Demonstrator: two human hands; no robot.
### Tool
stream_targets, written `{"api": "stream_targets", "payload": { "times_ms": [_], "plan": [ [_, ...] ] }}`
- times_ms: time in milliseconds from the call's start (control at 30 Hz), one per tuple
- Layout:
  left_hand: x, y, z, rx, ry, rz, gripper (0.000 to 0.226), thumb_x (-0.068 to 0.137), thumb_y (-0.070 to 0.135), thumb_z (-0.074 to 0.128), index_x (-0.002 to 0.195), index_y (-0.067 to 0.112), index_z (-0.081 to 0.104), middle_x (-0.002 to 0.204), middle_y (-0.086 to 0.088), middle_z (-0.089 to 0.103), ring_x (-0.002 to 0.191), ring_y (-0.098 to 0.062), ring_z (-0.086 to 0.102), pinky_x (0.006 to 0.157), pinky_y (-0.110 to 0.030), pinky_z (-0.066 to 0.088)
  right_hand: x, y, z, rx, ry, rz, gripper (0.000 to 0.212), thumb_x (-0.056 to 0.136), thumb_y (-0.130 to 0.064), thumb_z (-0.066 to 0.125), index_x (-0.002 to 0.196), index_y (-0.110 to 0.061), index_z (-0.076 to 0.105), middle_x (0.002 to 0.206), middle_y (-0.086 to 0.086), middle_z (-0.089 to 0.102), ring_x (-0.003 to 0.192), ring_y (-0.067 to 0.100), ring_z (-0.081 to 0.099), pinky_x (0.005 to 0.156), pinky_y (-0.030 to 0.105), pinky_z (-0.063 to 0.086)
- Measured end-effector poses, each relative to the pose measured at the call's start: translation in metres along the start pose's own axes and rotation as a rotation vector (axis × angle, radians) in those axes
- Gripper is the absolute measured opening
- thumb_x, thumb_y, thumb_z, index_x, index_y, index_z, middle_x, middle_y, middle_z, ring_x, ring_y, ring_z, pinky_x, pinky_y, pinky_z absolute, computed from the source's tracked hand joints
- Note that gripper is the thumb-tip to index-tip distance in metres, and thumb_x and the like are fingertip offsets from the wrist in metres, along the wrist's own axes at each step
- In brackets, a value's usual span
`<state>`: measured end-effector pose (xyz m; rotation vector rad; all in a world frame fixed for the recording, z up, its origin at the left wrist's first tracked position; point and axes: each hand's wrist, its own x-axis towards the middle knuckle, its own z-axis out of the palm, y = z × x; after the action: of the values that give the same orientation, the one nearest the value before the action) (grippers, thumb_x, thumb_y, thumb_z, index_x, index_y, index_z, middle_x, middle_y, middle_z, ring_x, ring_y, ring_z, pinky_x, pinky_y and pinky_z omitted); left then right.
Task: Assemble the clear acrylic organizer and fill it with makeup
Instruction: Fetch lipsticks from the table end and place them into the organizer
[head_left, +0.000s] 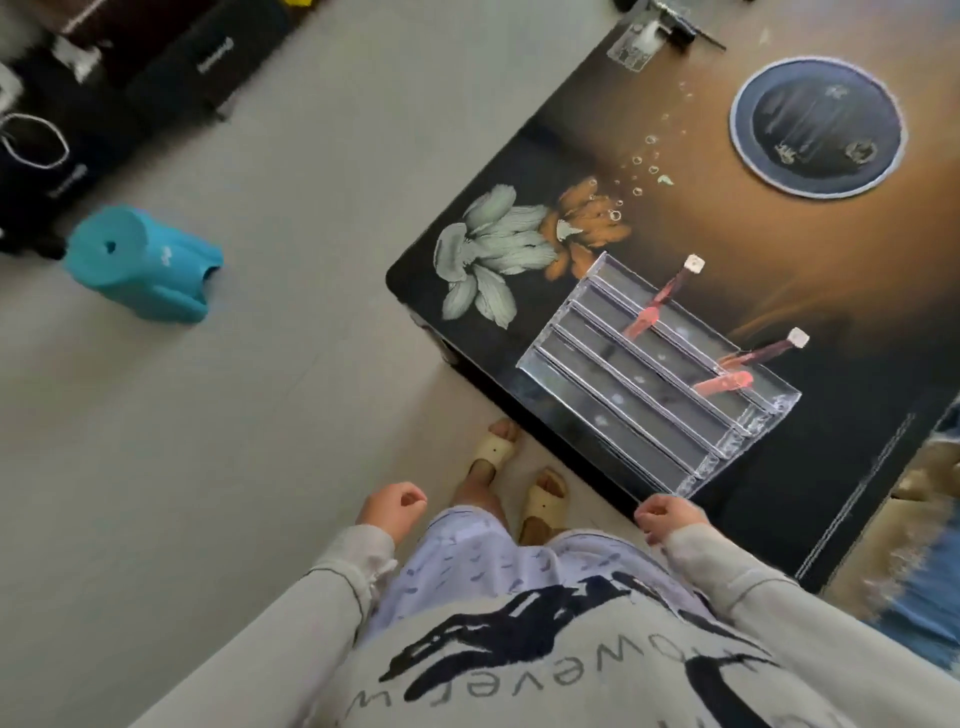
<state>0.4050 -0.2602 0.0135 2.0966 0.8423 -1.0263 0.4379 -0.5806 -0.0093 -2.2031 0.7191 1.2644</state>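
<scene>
A clear acrylic stepped organizer (644, 374) with several long tiers stands on the dark patterned table (675, 208) near its front edge. Two reddish lip-product tubes with white caps lean in its rear tiers, one (662, 299) toward the left and one (748, 364) toward the right. My left hand (392, 512) hangs over the floor with fingers curled, nothing in it. My right hand (667, 517) hovers at the table's front edge just below the organizer's corner, fingers curled, holding nothing.
A round dark blue mat (818, 127) lies at the table's far right. A small clear acrylic piece (636, 44) and dark items sit at the far edge. A teal plastic stool (143, 262) stands on the floor at left, dark bags (52, 156) behind it.
</scene>
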Motion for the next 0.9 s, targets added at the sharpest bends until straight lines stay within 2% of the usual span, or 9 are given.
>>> {"api": "stream_targets", "payload": {
  "times_ms": [133, 233, 333, 433, 533, 633, 733, 800, 900],
  "plan": [
    [-0.034, -0.059, 0.03, -0.098, -0.023, -0.177, 0.015, 0.09, 0.01, 0.05, 0.094, 0.011, 0.064, 0.102, -0.015, 0.068, 0.088, -0.027, 0.062, 0.077, -0.028, 0.045, 0.001, -0.052, -0.001, -0.144, -0.068, -0.173, 0.014, 0.086, -0.004, 0.051, 0.083, -0.014, 0.06, 0.083, 0.011, 0.057, 0.08, 0.02, 0.054, 0.064, 0.028, 0.046],
    [-0.053, -0.094, 0.047, -0.15, -0.043, -0.274, 0.021, 0.094, 0.017, 0.046, 0.099, 0.009, 0.065, 0.106, -0.008, 0.063, 0.099, -0.026, 0.059, 0.08, -0.024, 0.041, -0.002, -0.087, 0.007, -0.225, -0.081, -0.256, 0.016, 0.087, -0.005, 0.049, 0.085, -0.015, 0.061, 0.086, 0.011, 0.057, 0.081, 0.021, 0.054, 0.054, 0.019, 0.038],
    [-0.064, -0.113, 0.057, -0.298, -0.022, -0.341, 0.031, 0.093, 0.017, 0.047, 0.063, 0.017, 0.053, 0.088, -0.009, 0.056, 0.082, -0.021, 0.05, 0.071, -0.022, 0.033, -0.007, -0.114, 0.017, -0.301, -0.118, -0.313, 0.017, 0.089, -0.007, 0.047, 0.08, -0.016, 0.058, 0.086, 0.01, 0.057, 0.078, 0.022, 0.055, 0.054, 0.018, 0.039],
    [-0.069, -0.121, 0.055, -0.401, 0.034, -0.39, 0.028, 0.088, 0.03, 0.047, 0.067, 0.012, 0.053, 0.085, -0.01, 0.057, 0.08, -0.02, 0.048, 0.071, -0.024, 0.033, -0.011, -0.138, 0.028, -0.406, -0.122, -0.348, 0.033, 0.088, -0.01, 0.046, 0.061, -0.027, 0.052, 0.086, 0.008, 0.059, 0.079, 0.023, 0.056, 0.062, 0.026, 0.044],
    [-0.061, -0.13, 0.043, -0.478, 0.074, -0.419, 0.018, 0.09, 0.019, 0.05, 0.077, 0.011, 0.059, 0.095, -0.015, 0.066, 0.093, -0.029, 0.06, 0.075, -0.027, 0.04, -0.015, -0.16, 0.044, -0.464, -0.123, -0.356, 0.023, 0.089, -0.011, 0.045, 0.084, -0.015, 0.067, 0.089, 0.009, 0.059, 0.085, 0.023, 0.059, 0.076, 0.029, 0.046],
    [-0.047, -0.136, 0.016, -0.541, 0.123, -0.406, 0.015, 0.089, 0.016, 0.053, 0.078, 0.015, 0.063, 0.101, -0.013, 0.068, 0.102, -0.029, 0.06, 0.079, -0.025, 0.04, -0.018, -0.18, 0.06, -0.533, -0.119, -0.349, 0.027, 0.09, -0.008, 0.043, 0.103, -0.007, 0.066, 0.1, 0.017, 0.065, 0.102, 0.033, 0.063, 0.082, 0.032, 0.048],
    [-0.027, -0.147, -0.025, -0.547, 0.161, -0.369, 0.014, 0.088, 0.015, 0.053, 0.078, 0.016, 0.063, 0.099, -0.013, 0.069, 0.088, -0.024, 0.059, 0.079, -0.026, 0.042, -0.019, -0.202, 0.075, -0.541, -0.118, -0.325, 0.02, 0.089, -0.007, 0.046, 0.094, -0.011, 0.065, 0.104, 0.016, 0.066, 0.097, 0.029, 0.063, 0.081, 0.029, 0.046],
    [-0.012, -0.155, -0.058, -0.553, 0.178, -0.356, 0.013, 0.086, 0.013, 0.053, 0.079, 0.015, 0.063, 0.092, -0.014, 0.068, 0.08, -0.022, 0.056, 0.082, -0.03, 0.048, -0.02, -0.216, 0.083, -0.528, -0.108, -0.284, 0.023, 0.088, -0.008, 0.049, 0.102, -0.007, 0.066, 0.108, 0.016, 0.068, 0.085, 0.02, 0.057, 0.078, 0.027, 0.045],
    [0.011, -0.165, -0.113, -0.566, 0.194, -0.325, 0.024, 0.085, 0.008, 0.051, 0.065, 0.02, 0.057, 0.077, -0.01, 0.062, 0.066, -0.022, 0.056, 0.073, -0.028, 0.045, -0.022, -0.235, 0.096, -0.454, -0.08, -0.212, 0.021, 0.088, -0.008, 0.051, 0.102, -0.004, 0.067, 0.107, 0.018, 0.067, 0.085, 0.02, 0.054, 0.074, 0.022, 0.039]
  ]
}}
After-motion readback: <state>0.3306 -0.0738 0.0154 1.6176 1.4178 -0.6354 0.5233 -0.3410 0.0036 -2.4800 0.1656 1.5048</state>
